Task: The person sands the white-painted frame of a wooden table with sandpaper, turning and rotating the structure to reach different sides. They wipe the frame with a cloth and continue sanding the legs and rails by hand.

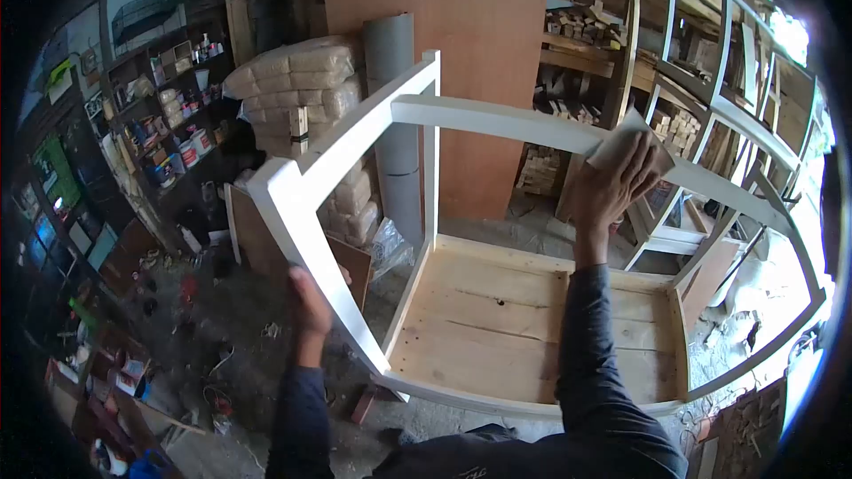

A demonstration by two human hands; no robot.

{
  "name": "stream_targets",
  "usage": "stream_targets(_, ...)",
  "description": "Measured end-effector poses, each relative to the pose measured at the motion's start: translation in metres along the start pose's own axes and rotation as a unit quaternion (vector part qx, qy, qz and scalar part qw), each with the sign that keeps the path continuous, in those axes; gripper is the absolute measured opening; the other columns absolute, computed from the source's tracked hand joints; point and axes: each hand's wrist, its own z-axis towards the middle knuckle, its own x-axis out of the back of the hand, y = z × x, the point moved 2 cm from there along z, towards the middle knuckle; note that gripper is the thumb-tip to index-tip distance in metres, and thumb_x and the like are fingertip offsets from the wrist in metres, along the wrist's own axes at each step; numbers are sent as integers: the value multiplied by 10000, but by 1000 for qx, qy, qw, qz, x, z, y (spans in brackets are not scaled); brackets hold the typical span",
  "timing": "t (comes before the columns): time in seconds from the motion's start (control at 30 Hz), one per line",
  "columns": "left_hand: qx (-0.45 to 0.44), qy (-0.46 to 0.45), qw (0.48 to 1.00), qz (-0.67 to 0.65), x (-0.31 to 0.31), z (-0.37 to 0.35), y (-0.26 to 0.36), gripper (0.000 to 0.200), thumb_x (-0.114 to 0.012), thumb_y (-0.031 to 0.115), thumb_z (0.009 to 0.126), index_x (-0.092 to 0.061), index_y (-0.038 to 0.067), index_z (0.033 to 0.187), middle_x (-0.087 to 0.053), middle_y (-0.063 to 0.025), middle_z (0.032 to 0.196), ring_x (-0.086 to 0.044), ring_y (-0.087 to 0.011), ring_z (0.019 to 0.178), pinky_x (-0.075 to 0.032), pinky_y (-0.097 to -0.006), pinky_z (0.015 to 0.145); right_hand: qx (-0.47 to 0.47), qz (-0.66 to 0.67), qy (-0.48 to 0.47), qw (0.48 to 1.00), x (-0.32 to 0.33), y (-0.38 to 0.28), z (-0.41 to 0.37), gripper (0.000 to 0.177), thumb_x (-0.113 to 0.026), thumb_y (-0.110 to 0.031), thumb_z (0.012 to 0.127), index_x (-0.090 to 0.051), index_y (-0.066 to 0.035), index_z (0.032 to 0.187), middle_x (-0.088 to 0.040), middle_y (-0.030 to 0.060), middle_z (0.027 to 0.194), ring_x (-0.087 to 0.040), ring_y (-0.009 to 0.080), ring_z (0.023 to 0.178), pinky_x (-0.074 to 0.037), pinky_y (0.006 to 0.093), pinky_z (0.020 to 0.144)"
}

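In front of me stands a white-painted wooden furniture frame [302,222], with a bare plank panel [484,319] set in its lower part. My left hand [312,306] wraps around the slanting left leg, thumb on the near side and fingertips just showing behind it. Reaching across the frame, my right hand [617,182] presses a pale sheet of sandpaper [626,144] onto the long crosswise rail [506,122]. The fingers lie bent over the sheet, and part of the rail is hidden beneath it.
Stacked plastic-wrapped bags [297,80] and a grey roll [390,124] stand behind the frame beside a large brown board [479,27]. Shelves with cans and bottles [182,137] line the left. More white frames [701,44] and cut timber [581,27] are at right.
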Motion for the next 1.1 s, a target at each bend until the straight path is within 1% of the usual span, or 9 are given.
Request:
stream_targets(0.1, 9, 36, 999, -13, 1, -3, -13, 964, -225, 871, 900, -607, -13, 944, -653, -112, 751, -645, -216, 702, -506, -356, 650, -77, 50, -67, 993, -27, -89, -20, 793, -461, -210, 962, -63, 0, 1616, 2, 213, 1694, 37, 453, 1549, 67, 700, 1172)
stream_targets(0.17, 24, 37, 999, -16, 1, -4, -17, 977, -209, 882, 891, -602, -12, 923, -650, -113, 752, -641, -213, 702, -498, -353, 640, 72, 34, -259, 963, -69, -168, -46, 769, -463, -195, 950, -125, -95, 1634, -61, 179, 1699, -47, 431, 1555, -36, 650, 1212)
stream_targets(0.3, 15, 21, 1000, -14, -3, -4, -11, 959, -212, 863, 906, -586, -19, 937, -640, -118, 783, -619, -217, 689, -481, -352, 633, 360, 32, -160, 919, -45, -204, -25, 758, -516, -217, 923, -232, -192, 1625, -177, 27, 1699, -178, 244, 1557, -171, 593, 1214)
stream_targets(0.5, -19, -9, 1000, -6, 2, -3, -20, 915, -137, 804, 954, -578, 2, 938, -630, -108, 790, -602, -227, 754, -473, -363, 696, -92, -58, -22, 994, 0, -53, -8, 808, -644, -225, 866, -295, -21, 1565, -319, 219, 1601, -181, 383, 1541, -110, 631, 1206)
stream_targets(0.7, -53, 73, 996, 6, 16, -9, -52, 735, -308, 627, 1024, -576, -55, 1067, -635, -167, 892, -621, -261, 813, -489, -404, 697, 122, 128, -103, 979, -58, -194, -47, 690, -488, -127, 875, -390, -104, 1557, -309, 113, 1648, -198, 335, 1553, -3, 690, 1178)
stream_targets(0.8, -76, 67, 994, 40, 12, -9, -36, 756, -312, 615, 1034, -573, -88, 1129, -618, -198, 1056, -603, -275, 977, -474, -423, 824, 3, 478, -143, 867, -11, -232, -33, 643, -472, -100, 930, -363, -68, 1563, -252, 186, 1657, -170, 340, 1556, -94, 540, 1238)
stream_targets(0.9, -31, 165, 985, -31, 2, -8, -43, 793, -265, 669, 1027, -505, -53, 1251, -574, -170, 1213, -562, -256, 1086, -453, -403, 943, -78, 784, -195, 584, 21, -283, -43, 640, -486, -98, 959, -313, 8, 1566, -201, 245, 1658, -121, 384, 1558, -93, 454, 1252)
stream_targets(1.07, -104, -105, 976, 160, 19, 2, 4, 682, -305, 542, 1060, -461, -55, 1351, -516, -213, 1367, -530, -315, 1230, -426, -423, 1006, 99, 667, -204, 710, 117, -308, -79, 606, -369, -273, 1034, -300, -8, 1576, -250, 234, 1644, -184, 363, 1552, -81, 513, 1244)
stream_targets(1.1, -118, -118, 972, 167, 17, 5, 13, 648, -312, 514, 1067, -447, -47, 1363, -498, -217, 1399, -522, -323, 1248, -423, -426, 1011, 122, 536, -173, 817, 76, -316, -88, 556, -321, -263, 1057, -342, -23, 1559, -285, 231, 1629, -209, 354, 1543, -88, 524, 1246)
